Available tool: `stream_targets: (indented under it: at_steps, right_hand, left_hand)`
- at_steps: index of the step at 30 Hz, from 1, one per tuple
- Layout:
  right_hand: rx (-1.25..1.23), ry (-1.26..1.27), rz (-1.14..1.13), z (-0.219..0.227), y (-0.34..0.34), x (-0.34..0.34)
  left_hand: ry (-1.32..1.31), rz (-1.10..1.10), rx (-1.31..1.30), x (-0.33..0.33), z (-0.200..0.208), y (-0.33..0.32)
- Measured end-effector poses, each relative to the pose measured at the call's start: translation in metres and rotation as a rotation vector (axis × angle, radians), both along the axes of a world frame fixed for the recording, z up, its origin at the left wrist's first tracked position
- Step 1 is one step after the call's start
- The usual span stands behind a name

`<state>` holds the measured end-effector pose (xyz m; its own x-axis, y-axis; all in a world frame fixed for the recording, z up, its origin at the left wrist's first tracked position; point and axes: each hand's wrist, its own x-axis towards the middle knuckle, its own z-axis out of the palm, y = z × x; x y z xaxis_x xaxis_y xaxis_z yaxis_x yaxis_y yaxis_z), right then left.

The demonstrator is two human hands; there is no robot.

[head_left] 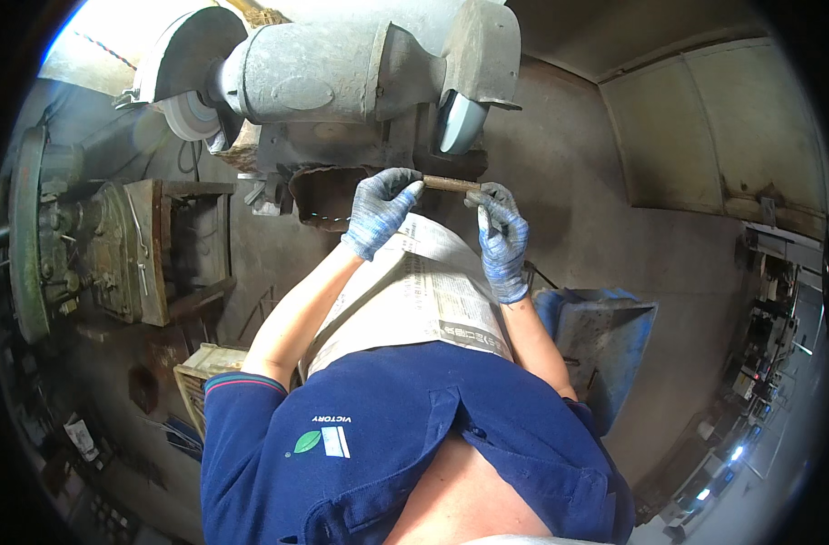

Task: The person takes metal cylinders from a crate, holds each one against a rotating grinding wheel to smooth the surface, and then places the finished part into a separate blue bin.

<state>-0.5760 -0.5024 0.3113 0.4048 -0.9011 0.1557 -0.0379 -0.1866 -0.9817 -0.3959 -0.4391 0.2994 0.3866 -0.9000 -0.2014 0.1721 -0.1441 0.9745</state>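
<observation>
Between my two gloved hands is a short brown rod-like piece, held level. My left hand, in a blue and grey work glove, pinches its left end. At its right end, my right hand closes its fingers on it, in a matching glove. Just beyond the hands stands a grey bench grinder. Its right wheel shows pale below the guard, a little above the piece and apart from it. The left wheel is white. Whether the wheels turn cannot be told.
Below the grinder hangs a dark, rough-edged metal trough. Newspaper covers my lap. A blue-edged metal bin stands by my right arm, a wooden crate by my left. Heavy machinery fills the left side.
</observation>
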Motion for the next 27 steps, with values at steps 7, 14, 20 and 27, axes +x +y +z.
stream_targets:
  at_steps: [7,14,20,27]
  right_hand:
    - [-0.013,-0.084,0.032,-0.017,-0.013,0.000]
    - [0.061,-0.074,-0.058,-0.030,-0.025,0.006]
    - [0.154,-0.128,-0.073,-0.037,-0.035,0.002]
    - [0.193,-0.059,-0.034,-0.048,-0.038,-0.005]
  left_hand:
    - [0.257,0.077,0.016,-0.007,-0.010,-0.014]
    - [0.285,0.128,-0.007,-0.007,-0.030,-0.031]
    - [0.294,0.188,0.043,-0.019,-0.035,-0.048]
    - [0.253,0.182,0.063,-0.021,-0.038,-0.053]
